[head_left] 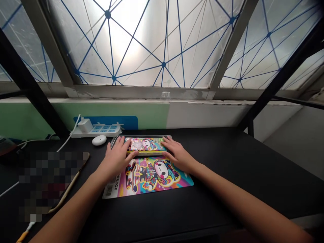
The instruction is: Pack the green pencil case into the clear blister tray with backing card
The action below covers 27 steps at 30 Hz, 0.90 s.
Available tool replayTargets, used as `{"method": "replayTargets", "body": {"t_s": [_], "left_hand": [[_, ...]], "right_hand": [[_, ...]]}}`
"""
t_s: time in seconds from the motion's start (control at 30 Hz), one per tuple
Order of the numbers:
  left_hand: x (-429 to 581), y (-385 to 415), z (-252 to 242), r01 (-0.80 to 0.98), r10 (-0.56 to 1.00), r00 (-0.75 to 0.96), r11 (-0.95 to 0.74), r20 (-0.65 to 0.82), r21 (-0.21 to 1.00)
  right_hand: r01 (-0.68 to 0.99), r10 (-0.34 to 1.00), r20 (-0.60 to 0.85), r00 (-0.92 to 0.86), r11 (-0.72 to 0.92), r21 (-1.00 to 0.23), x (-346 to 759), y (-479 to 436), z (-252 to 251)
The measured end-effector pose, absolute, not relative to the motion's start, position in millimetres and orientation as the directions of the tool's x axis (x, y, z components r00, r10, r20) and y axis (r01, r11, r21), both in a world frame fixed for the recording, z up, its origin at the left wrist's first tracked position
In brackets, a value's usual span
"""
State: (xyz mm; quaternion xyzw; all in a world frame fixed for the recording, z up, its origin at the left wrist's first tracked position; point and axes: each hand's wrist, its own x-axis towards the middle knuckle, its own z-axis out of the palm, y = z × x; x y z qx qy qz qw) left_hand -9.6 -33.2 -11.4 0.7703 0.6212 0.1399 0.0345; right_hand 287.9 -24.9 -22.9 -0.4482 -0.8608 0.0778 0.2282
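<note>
A pencil box (146,144) with a colourful cartoon print and a clear edge lies flat on the black table. My left hand (118,152) rests on its left end, fingers spread. On the right end lies my right hand (178,152), its fingers stretched out too. Just in front of the box, nearer to me, is a printed card (154,177) with a cartoon figure, a barcode and lettering that reads partly as "BOX". Both thumbs reach toward the gap between box and card, and my left hand covers the card's upper left corner.
A white power strip (107,131) with a plugged-in charger (85,125) stands against the wall. Beside it sits a white oval case (99,140). At left lies a pixelated flat device (55,182) with cables. Black slanted posts (32,84) rise at both sides of the table (235,168).
</note>
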Motion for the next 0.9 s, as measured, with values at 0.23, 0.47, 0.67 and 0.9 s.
{"method": "replayTargets", "body": {"t_s": [0.23, 0.47, 0.67, 0.9], "left_hand": [[-1.8, -39.6, 2.5, 0.96, 0.944, 0.222, -0.255, 0.244, 0.113], [19.0, -18.8, 7.8, 0.909, 0.887, 0.253, -0.355, 0.386, 0.22], [27.1, -6.8, 0.9, 0.923, 0.944, 0.313, -0.328, 0.104, 0.2], [1.5, -2.0, -0.7, 0.905, 0.924, 0.372, -0.383, 0.095, 0.185]], "right_hand": [[0.682, 0.673, 0.526, -0.52, 0.698, -0.217, 281.9, -50.9, -4.7], [0.525, 0.592, 0.275, -0.758, 0.803, -0.28, 252.6, -79.2, -4.2], [0.645, 0.713, 0.178, -0.679, 0.694, -0.321, 256.9, -77.1, -5.6], [0.85, 0.864, 0.248, -0.438, 0.488, -0.198, 255.6, -80.0, -11.1]]}}
